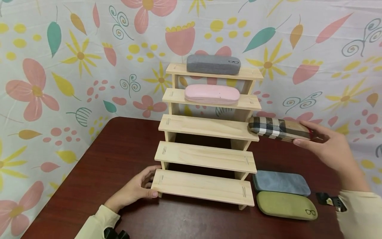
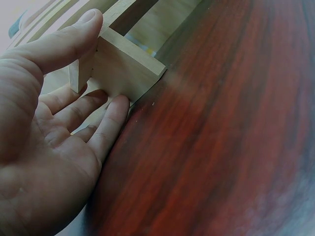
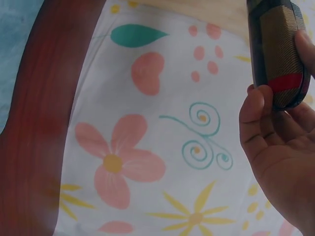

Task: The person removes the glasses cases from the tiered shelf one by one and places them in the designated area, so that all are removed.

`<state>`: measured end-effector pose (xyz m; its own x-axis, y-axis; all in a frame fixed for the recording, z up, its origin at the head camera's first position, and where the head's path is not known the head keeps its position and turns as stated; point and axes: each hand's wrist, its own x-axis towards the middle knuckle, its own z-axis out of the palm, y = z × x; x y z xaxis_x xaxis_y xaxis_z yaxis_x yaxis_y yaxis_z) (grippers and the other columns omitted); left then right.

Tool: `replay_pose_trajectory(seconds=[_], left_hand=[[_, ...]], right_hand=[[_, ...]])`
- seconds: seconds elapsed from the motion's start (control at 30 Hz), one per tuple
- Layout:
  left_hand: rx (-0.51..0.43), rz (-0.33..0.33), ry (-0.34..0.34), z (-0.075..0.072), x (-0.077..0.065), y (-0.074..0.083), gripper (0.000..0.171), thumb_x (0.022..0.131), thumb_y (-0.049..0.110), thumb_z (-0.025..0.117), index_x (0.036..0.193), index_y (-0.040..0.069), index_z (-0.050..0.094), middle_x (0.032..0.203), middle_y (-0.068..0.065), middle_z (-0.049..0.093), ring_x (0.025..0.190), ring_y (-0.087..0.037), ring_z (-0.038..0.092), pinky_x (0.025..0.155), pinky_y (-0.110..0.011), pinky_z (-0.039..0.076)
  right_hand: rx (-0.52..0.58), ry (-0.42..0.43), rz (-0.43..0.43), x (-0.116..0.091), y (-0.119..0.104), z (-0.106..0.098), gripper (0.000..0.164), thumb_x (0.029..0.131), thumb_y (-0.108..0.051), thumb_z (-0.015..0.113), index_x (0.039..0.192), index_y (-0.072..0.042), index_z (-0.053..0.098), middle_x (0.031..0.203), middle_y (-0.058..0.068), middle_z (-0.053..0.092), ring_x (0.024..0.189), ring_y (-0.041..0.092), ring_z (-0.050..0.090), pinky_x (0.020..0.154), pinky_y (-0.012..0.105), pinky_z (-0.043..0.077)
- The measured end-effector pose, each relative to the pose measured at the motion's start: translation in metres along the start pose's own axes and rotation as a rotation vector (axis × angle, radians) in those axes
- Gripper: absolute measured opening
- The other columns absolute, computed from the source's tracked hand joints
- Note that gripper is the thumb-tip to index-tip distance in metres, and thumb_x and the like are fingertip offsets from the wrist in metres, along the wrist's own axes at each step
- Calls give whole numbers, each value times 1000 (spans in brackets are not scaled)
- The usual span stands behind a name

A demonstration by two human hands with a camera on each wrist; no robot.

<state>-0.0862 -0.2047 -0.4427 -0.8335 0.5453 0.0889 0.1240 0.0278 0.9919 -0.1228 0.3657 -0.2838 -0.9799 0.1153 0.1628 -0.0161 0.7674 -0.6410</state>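
Floral cloth (image 1: 98, 86) backs a plaid case (image 1: 274, 128), right end pinched in the right grip (image 1: 332, 149); the left grip (image 1: 135, 187) holds the rack (image 1: 204, 187).

Five eyeglass cases are in view: one plaid case (image 1: 279, 128) in the right hand (image 1: 334, 149); two below that hand, one blue case (image 1: 281, 182) and one olive-green case (image 1: 286, 205); and two up and to its left, one gray case (image 1: 213, 64) and one pink case (image 1: 212, 94). One stepped wooden rack (image 1: 206, 126) stands between the two hands, its shelves (image 1: 203, 186) numbering five, the lowest beside the left hand (image 1: 134, 189). One table (image 1: 194, 222) lies beneath the hands; one floral cloth (image 1: 119, 66) hangs beyond them.
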Motion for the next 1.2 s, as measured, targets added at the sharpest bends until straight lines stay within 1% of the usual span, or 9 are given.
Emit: replay_pose_trajectory(seconds=[0.13,0.27,0.4,0.53,0.63,0.77,0.87,1.03,1.2], left_hand=[[-3,1,0,0,0,0,82,84,6,82,150,-6,34,143,-28,44,127,-41,46,96,-32,48],[-5,0,4,0,0,1,82,84,6,82,149,-6,34,142,-27,45,127,-41,46,97,-31,47],[-2,-5,12,0,0,0,82,84,6,82,149,-6,35,143,-26,45,128,-41,46,98,-30,46],[-5,-7,12,0,0,-1,82,84,6,82,149,-6,35,143,-26,45,128,-40,46,98,-30,46],[-10,-4,8,0,0,-1,82,84,5,82,149,-6,34,143,-27,45,128,-39,46,97,-30,46],[-18,0,3,0,0,-1,82,84,4,82,149,-6,34,143,-27,44,128,-40,46,97,-31,47],[-17,2,2,-1,0,-2,82,84,4,82,149,-6,34,143,-27,44,128,-40,46,97,-31,47],[-13,-5,0,-1,0,-2,82,84,5,82,150,-6,33,143,-28,44,126,-40,48,96,-32,48],[-9,-11,5,-1,0,-2,82,84,6,82,149,-6,34,143,-27,44,128,-39,46,98,-30,46]], right_hand=[[-1,3,30,-2,7,-2,74,89,-45,77,154,-34,43,149,14,41,112,20,54,65,9,39],[-15,-3,41,-3,17,-5,74,91,-46,74,156,-35,40,159,21,32,132,53,41,68,7,36],[-61,-30,28,-2,31,-5,78,92,-47,73,158,-26,37,155,29,34,132,53,39,83,33,46],[-95,-78,-3,0,44,1,82,91,-46,74,157,-13,38,152,35,33,131,57,34,88,67,33],[-115,-129,-33,1,54,6,80,91,-45,75,154,-8,42,150,37,34,127,53,37,86,64,36],[-155,-187,-82,2,67,15,77,89,-44,77,150,-7,48,141,33,47,109,37,51,74,37,45],[-174,-207,-116,2,77,22,75,88,-43,79,147,-6,52,134,29,55,94,24,53,64,24,40],[-173,-247,-153,-1,90,32,70,90,-38,78,146,-4,52,109,25,64,78,19,50,59,30,37],[-149,-318,-169,-2,99,38,71,93,-36,75,147,0,47,134,34,51,115,47,51,79,56,46]])
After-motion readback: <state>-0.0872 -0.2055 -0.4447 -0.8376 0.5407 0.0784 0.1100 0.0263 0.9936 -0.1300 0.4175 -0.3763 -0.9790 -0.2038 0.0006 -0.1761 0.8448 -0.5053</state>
